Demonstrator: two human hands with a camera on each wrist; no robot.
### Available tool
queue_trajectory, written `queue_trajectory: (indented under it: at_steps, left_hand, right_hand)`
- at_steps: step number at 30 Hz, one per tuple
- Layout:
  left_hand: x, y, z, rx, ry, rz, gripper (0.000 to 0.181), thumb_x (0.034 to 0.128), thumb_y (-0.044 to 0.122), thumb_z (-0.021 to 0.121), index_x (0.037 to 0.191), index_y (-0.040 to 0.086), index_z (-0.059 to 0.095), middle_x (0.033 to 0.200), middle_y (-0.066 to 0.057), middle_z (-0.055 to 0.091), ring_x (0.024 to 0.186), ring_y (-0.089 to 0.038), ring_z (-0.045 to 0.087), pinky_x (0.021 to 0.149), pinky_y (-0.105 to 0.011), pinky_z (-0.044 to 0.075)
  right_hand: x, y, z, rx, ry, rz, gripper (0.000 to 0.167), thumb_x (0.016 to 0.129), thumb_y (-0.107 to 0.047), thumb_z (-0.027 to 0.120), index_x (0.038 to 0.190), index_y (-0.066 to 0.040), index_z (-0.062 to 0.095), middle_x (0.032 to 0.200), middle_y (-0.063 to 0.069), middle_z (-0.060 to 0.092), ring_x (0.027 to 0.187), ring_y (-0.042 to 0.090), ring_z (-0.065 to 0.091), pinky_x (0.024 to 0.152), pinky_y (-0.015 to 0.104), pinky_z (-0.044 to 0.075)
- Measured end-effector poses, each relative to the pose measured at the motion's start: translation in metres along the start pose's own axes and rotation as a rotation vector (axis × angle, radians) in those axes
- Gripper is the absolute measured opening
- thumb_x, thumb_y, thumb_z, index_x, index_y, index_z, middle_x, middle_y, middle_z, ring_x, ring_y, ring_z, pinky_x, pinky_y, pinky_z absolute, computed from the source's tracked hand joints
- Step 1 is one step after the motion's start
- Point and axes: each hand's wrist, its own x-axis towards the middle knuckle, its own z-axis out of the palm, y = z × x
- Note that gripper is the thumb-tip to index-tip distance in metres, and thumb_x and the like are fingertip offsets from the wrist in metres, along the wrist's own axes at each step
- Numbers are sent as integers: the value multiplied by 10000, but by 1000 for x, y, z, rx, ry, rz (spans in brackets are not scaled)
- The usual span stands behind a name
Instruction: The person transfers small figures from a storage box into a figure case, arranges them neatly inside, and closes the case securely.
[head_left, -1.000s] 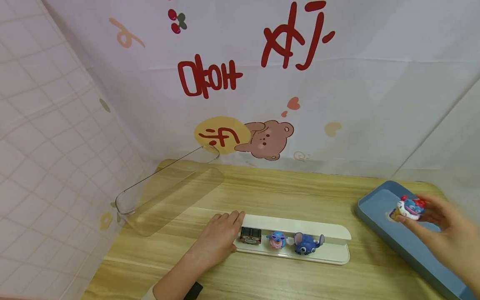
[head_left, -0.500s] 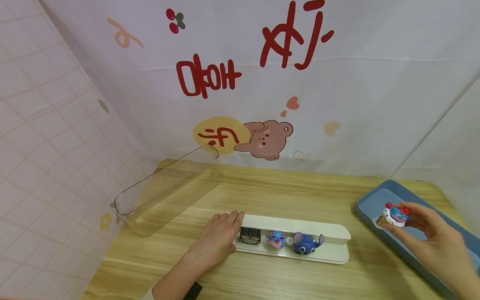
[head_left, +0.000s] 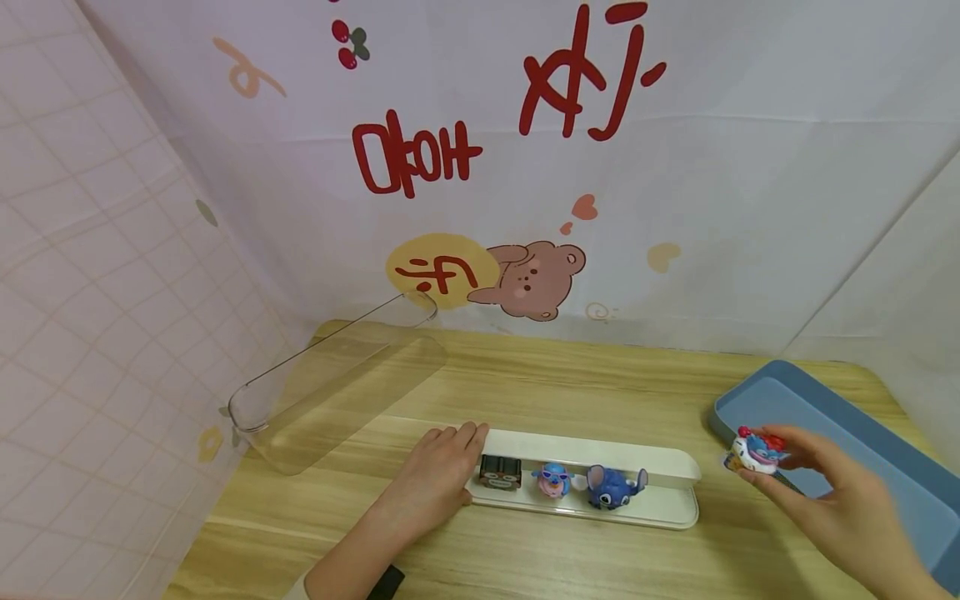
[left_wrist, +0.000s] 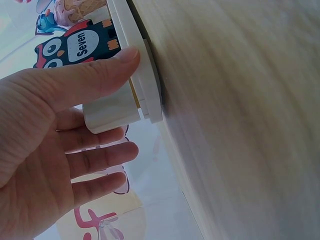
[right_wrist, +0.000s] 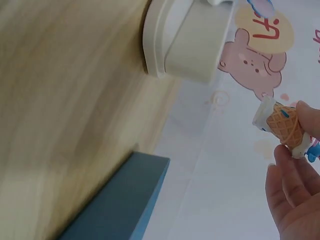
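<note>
A long white display base (head_left: 577, 510) holds a dark owl-faced block (head_left: 500, 472) marked "Seven" in the left wrist view, a small blue-and-pink figure (head_left: 553, 480) and a blue big-eared figure (head_left: 612, 487). My left hand (head_left: 438, 471) grips the base's left end, thumb on its front edge (left_wrist: 146, 65). Between thumb and fingers, my right hand (head_left: 847, 492) pinches a blue, white and red figure (head_left: 757, 450) with a waffle cone (right_wrist: 286, 124), held in the air by the near-left edge of the blue tray (head_left: 813, 408).
A clear cover (head_left: 337, 392) stands at the back left, near the patterned cloth wall. The tray lies at the right on the wooden table (head_left: 570, 379). Bare wood shows between the tray and the base's right end.
My right hand has moved left and slightly nearer with the cone figure, from over the blue tray to its left edge. My left hand and the base have stayed in place.
</note>
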Motion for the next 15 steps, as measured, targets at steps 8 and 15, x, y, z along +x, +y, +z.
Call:
queue_trajectory:
  at_steps: [8, 15]
  left_hand:
    - [0, 0, 0, 6, -1, 2, 957, 705, 335, 989, 1476, -1, 532, 1284, -72, 639, 1082, -215, 639, 955, -383, 536]
    - [-1, 0, 0, -3, -7, 6, 962, 720, 336, 979, 1495, -4, 522, 1318, -83, 636, 1103, -222, 637, 968, -384, 535]
  right_hand:
    - [-4, -2, 14, 32, -46, -34, 763, 525, 143, 943, 1242, 17, 712, 1122, -149, 701, 895, -115, 647, 831, 63, 509]
    - [-5, -7, 21, 89, -111, -41, 829, 519, 216, 912, 1288, 5, 685, 1219, -51, 712, 941, -50, 659, 858, 78, 513]
